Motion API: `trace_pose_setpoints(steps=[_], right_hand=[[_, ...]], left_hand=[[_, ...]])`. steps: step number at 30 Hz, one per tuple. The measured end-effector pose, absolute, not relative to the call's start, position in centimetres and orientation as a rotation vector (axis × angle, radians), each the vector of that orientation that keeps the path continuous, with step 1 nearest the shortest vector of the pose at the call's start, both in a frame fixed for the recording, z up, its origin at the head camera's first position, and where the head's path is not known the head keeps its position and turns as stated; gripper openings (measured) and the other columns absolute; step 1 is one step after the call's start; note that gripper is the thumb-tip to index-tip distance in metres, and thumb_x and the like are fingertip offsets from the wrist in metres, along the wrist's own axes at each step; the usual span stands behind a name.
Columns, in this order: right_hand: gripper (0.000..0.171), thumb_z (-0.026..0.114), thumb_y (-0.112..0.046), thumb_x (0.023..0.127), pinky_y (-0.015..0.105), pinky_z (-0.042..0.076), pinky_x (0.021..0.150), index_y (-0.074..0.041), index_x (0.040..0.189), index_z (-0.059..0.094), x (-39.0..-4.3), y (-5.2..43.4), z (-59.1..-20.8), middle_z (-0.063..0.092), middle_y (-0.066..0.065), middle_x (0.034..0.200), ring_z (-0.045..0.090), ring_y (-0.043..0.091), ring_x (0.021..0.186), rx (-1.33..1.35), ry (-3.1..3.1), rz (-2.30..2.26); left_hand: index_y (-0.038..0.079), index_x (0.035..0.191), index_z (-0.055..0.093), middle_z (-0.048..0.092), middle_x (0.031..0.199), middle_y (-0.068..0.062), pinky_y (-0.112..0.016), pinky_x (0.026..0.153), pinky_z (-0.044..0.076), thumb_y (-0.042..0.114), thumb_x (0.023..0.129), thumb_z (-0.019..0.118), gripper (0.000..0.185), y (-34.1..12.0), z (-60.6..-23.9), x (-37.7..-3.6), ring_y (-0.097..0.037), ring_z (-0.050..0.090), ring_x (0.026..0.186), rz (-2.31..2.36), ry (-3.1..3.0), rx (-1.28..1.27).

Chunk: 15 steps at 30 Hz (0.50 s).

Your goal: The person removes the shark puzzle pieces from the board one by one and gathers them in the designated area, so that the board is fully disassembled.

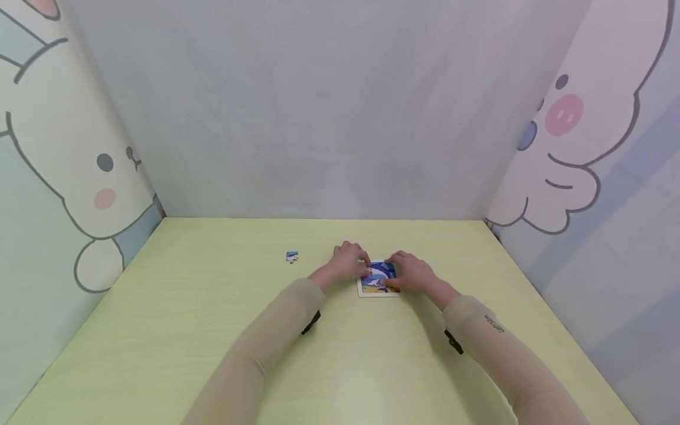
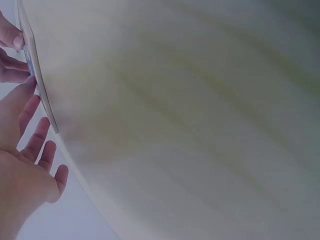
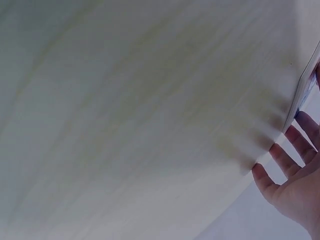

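Observation:
A small square jigsaw puzzle (image 1: 379, 277) with a white border and a blue, white and orange picture lies flat on the table. My left hand (image 1: 349, 261) is at its left side, with fingertips on the upper left part of the picture. From the right, my right hand (image 1: 415, 273) reaches over it, thumb on the lower middle and fingers near the top right corner. Both wrist views show the board edge-on, with the left fingers (image 2: 37, 140) and the right fingers (image 3: 285, 160) spread along it. The hands hide parts of the picture.
One loose puzzle piece (image 1: 292, 257), blue and white, lies on the pale yellow table (image 1: 223, 307) left of my left hand. A grey-white curtain (image 1: 319, 118) rises behind the table, and cartoon-printed panels (image 1: 584, 147) stand along both sides.

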State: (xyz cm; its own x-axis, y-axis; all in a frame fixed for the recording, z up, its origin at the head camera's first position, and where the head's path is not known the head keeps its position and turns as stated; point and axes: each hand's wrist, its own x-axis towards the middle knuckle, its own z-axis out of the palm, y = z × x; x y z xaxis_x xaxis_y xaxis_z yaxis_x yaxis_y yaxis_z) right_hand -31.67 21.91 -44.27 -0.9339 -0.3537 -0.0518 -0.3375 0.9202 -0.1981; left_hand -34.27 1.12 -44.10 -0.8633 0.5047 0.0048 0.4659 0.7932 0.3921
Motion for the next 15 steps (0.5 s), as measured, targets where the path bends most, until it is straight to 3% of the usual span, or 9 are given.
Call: trace_pose_setpoints(steps=[15], right_hand=[[0.072, 0.068, -0.062, 0.074, 0.053, 0.044, 0.09, -0.012, 0.125, 0.06, -31.75, 22.22, -44.54, 0.057, 0.009, 0.123, 0.054, 0.029, 0.11, -0.551, 3.013, -0.305]], left_hand=[[0.023, 0.099, 0.072, 0.058, 0.117, -0.003, -0.042, 0.09, 0.031, 0.038, 0.083, 0.071, 0.023, 1.36, -44.38, -34.43, -0.025, 0.041, 0.111, 0.657, 2.84, 0.678]])
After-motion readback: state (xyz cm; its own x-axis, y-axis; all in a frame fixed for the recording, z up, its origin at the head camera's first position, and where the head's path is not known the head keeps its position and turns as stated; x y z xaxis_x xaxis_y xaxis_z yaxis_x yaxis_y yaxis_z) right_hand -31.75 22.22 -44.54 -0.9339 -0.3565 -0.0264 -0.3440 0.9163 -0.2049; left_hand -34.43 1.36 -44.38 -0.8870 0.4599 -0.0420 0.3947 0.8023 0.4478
